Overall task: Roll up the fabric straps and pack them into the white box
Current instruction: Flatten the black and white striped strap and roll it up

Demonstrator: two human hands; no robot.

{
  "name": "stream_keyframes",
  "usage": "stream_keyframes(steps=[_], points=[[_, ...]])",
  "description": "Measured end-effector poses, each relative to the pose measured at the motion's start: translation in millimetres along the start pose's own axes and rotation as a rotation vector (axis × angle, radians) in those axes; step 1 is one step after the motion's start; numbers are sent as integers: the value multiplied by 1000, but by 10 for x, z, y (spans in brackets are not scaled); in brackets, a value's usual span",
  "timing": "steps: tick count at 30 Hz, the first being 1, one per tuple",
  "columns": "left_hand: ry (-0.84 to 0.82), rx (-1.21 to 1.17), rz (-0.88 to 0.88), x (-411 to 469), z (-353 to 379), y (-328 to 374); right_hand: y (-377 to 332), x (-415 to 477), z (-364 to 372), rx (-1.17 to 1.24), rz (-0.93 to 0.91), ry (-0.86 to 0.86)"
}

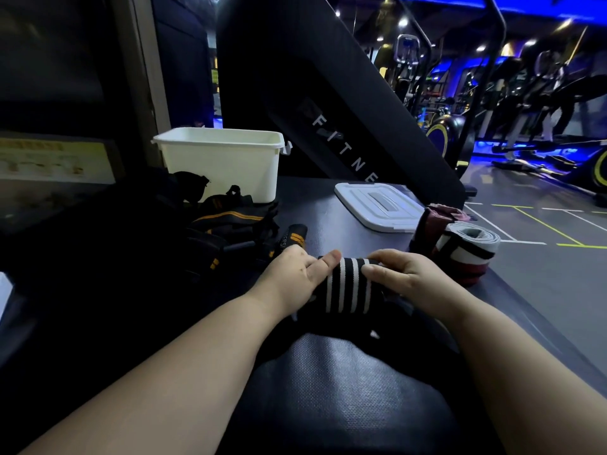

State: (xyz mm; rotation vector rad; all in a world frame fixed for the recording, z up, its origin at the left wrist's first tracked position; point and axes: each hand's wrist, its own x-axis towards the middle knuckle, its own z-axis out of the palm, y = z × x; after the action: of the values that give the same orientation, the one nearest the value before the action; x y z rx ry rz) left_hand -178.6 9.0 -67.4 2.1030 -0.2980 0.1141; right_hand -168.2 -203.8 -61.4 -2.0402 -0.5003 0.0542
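While the left hand and the right hand each grip one end of it, a black woven strap with thin white stripes sits as a thick, soft roll in the near middle of the tabletop, a dark padded surface with a fine dimpled grain. The left thumb lies across the top of the roll, and the right fingers curl over its right end. Its loose black tail trails nearer, under the forearms. Just right of the right hand is a tightly wound cylinder of red, white and black elastic, its spiral end showing, with a maroon roll touching it on the far side. To the left lies a limp heap of black straps with orange stripes. At the far left stands the white box, smooth rectangular plastic with an open top. Its flat, ribbed lid lies apart to the right.
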Motion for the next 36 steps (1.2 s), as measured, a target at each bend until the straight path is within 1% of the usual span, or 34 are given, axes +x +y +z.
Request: stream_keyframes(steps=[2, 5, 9, 12, 15, 20, 21, 23, 25, 26, 28, 31, 33, 36], points=[[3, 47, -23, 11, 15, -20, 3, 10, -3, -18, 9, 1], [51, 126, 2, 11, 71, -77, 12, 22, -15, -27, 20, 1], [-29, 112, 23, -42, 91, -81, 14, 45, -33, -87, 32, 34], [-39, 134, 10, 9, 102, -112, -15, 63, -40, -195, 6, 99], [-65, 149, -7, 44, 118, -143, -44, 65, -36, -234, 9, 123], [-67, 167, 7, 62, 152, -160, -44, 34, -38, -112, 122, 65], [-35, 170, 18, 58, 155, -153, -39, 26, -39, -115, 146, 52], [105, 188, 35, 26, 158, -109, -42, 10, -43, -128, 186, 42], [225, 288, 3, -26, 134, -25, -42, 3, -45, -133, 196, 38], [236, 374, -20, -47, 120, 11, -42, 0, -46, -114, 187, 50], [176, 520, -68, -82, 100, 54, -32, -1, -52, -2, 182, 79], [109, 573, -132, -125, 78, 72, -26, -16, -71, 138, 187, 35], [90, 601, -142, -144, 77, 76, -38, -26, -74, 171, 181, 0], [81, 609, -153, -158, 91, 96, -64, -31, -73, 163, 187, 0]])
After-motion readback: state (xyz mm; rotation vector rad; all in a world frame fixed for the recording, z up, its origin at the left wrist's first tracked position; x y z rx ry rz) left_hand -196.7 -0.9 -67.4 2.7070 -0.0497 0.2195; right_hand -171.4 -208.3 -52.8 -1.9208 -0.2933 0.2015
